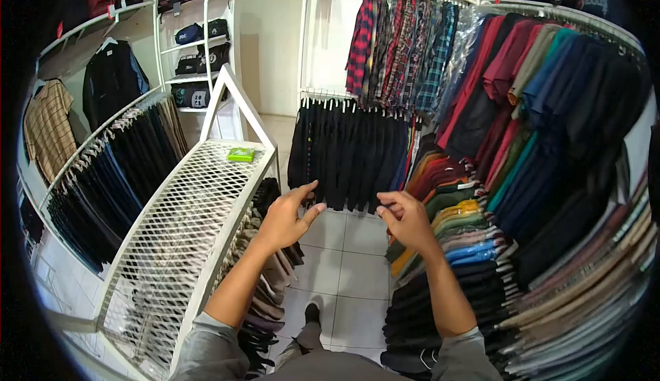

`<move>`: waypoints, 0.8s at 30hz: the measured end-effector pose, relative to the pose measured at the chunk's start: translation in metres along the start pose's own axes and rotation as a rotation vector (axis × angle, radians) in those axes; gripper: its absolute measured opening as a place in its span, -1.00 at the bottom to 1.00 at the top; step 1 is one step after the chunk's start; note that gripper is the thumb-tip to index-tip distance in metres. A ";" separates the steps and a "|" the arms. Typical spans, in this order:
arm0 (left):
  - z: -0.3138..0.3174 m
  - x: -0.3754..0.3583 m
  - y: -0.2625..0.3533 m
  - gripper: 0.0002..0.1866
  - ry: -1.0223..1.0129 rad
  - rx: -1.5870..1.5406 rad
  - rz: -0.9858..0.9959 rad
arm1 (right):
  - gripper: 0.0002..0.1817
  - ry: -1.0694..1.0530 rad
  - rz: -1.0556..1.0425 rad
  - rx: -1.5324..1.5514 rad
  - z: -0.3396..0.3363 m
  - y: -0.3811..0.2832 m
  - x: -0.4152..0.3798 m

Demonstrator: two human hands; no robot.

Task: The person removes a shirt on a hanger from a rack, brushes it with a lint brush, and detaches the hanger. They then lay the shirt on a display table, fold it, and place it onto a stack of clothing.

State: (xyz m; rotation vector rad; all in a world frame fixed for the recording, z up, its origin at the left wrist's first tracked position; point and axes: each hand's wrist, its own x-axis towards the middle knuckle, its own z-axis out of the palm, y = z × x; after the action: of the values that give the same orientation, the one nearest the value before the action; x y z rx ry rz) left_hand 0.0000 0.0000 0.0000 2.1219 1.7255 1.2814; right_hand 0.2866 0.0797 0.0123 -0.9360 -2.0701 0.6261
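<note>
Both hands are raised in the aisle of a clothing shop, between a white mesh rack (185, 209) on the left and a long rail of hanging garments on the right. The left hand (285, 217) hovers in the air with its fingers (307, 187) spread apart, holding nothing, just beside the upper edge of the mesh rack and in front of a row of black trousers (347, 154) hanging on a lower rail. The right hand (407, 219) has its fingers curled loosely together near the thumb; whether they pinch anything I cannot tell. It sits just beside the folded-over shoulders of the coloured shirts (460, 226) on the right-hand rail, near the orange, green and blue ones. A small green packet (240, 154) lies on top of the mesh rack, well apart from both hands. Plaid shirts (399, 44) hang on the upper rail above the black trousers. The floor (344, 264) below is pale tile
</note>
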 end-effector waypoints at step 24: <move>0.026 0.480 -0.162 -0.41 0.177 -0.046 0.267 | -0.69 0.273 -0.325 -0.059 -0.027 0.136 0.496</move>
State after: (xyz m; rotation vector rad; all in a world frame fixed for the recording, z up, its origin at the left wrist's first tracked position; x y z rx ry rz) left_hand -0.1080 0.4742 0.1435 2.3365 1.4902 1.6050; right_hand 0.1466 0.5544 0.1550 -0.6546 -1.9429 0.2520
